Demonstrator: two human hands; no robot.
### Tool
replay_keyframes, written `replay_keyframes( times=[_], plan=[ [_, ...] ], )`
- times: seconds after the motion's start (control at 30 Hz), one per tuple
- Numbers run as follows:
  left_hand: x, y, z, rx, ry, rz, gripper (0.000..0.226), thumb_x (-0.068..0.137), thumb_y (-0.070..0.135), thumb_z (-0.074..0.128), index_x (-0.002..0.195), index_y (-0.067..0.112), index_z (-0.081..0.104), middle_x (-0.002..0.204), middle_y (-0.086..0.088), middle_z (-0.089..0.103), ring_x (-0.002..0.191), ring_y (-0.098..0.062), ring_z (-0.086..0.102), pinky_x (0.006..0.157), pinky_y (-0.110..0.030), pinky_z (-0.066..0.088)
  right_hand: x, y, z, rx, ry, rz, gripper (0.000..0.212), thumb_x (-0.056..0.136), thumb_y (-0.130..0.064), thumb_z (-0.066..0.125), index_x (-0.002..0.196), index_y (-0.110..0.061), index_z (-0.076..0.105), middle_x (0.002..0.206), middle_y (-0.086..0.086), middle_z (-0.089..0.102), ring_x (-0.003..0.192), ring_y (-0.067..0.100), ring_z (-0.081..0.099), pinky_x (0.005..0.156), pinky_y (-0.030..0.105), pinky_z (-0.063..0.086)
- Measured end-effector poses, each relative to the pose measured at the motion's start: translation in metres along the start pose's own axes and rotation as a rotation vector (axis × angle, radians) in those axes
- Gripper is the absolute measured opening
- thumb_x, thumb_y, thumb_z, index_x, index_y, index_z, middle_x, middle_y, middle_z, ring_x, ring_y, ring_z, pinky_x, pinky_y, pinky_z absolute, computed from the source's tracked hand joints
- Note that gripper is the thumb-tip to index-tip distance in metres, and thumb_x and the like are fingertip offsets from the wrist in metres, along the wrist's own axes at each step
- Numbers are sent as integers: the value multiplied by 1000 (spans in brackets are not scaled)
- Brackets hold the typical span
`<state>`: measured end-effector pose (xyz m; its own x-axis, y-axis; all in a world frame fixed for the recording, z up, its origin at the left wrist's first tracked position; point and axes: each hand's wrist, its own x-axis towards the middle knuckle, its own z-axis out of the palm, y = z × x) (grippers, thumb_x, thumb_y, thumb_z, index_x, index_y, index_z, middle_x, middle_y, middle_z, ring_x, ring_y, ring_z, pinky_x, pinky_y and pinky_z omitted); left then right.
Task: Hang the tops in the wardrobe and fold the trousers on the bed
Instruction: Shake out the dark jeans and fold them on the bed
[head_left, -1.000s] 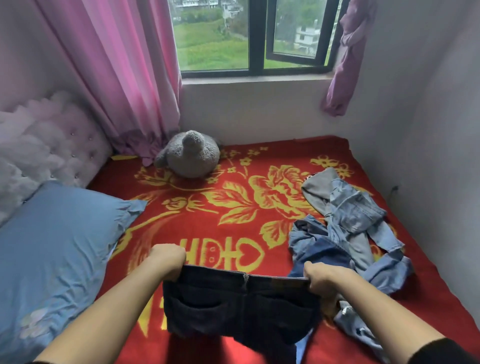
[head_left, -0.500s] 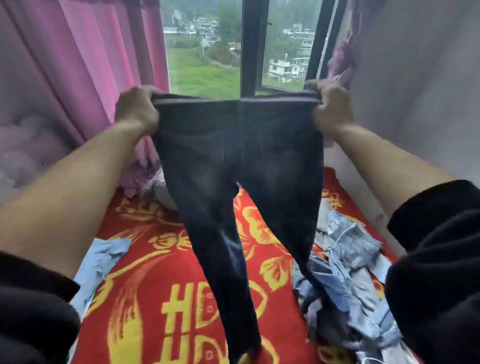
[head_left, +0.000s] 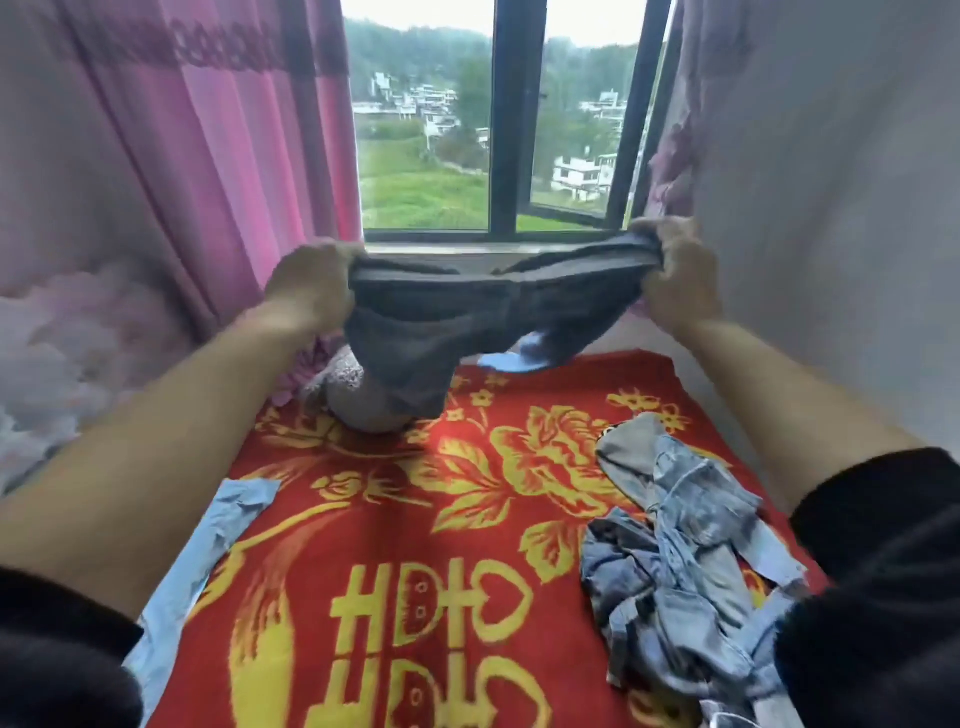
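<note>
Holding the dark trousers (head_left: 457, 322) up above the far end of the red blanket (head_left: 415, 519), we are early in the job by our reckoning. Nothing on the blanket lies folded, no wardrobe or hanger shows, and a tangled heap of pale denim (head_left: 675, 561) sits on the blanket's right side. Whether that heap holds any tops, we cannot tell.

The left hand (head_left: 311, 283) clenches one end of the waistband and the right hand (head_left: 675, 275) bunches the other end in its fist. The legs dangle crumpled and blurred, clear of the blanket. Laying this pair flat looks like the next call.

Round the blanket now:
- **Pink curtain** (head_left: 208, 156): beyond its far left corner.
- **Pale wall** (head_left: 831, 208): along its right edge.
- **Window** (head_left: 501, 130): past its far edge, with green slopes and houses outside.
- **Blue pillow** (head_left: 208, 551): overlapping its left edge.
- **Grey plush toy** (head_left: 358, 400): at its far end, partly behind the trousers.
</note>
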<state>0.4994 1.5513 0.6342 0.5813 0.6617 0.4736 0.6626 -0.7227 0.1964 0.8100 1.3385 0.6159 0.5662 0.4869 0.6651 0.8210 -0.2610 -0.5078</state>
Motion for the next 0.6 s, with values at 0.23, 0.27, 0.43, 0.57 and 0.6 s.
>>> replay_keyframes(
  times=[0.23,0.27,0.43,0.57,0.6],
  plan=[
    [-200,-10,169,283,-491,-12,31,90,21,48,116,33,60,114,2,59,106,-26,62,82,-36,49,-247,109,71,-74,-519,328,51,75,10,48,120,-5,67,123,17,62,119,33,55,102,30,37],
    [-228,-10,191,309,-551,-21,32,91,20,46,117,33,59,114,4,59,109,-24,60,84,-36,47,-283,124,80,-109,-608,371,52,76,12,49,121,-6,66,124,16,62,120,33,55,103,32,37],
    [-357,-8,275,391,-884,-88,35,92,18,46,121,36,56,121,6,57,119,-21,48,90,-35,42,-436,182,101,-213,-962,486,51,78,7,53,124,-12,65,125,12,59,120,31,57,104,33,40],
    [-441,-5,323,433,-1052,-117,36,89,13,48,120,29,56,122,4,57,118,-22,48,88,-36,41,-529,200,102,-264,-1153,524,50,83,0,50,128,-21,59,130,5,54,118,28,57,99,36,44],
    [-459,-5,332,448,-1077,-119,38,88,12,48,121,30,55,123,4,56,118,-22,48,87,-36,40,-548,204,102,-283,-1199,522,51,85,-2,50,130,-24,57,131,3,52,117,27,57,97,36,46]
  ],
)
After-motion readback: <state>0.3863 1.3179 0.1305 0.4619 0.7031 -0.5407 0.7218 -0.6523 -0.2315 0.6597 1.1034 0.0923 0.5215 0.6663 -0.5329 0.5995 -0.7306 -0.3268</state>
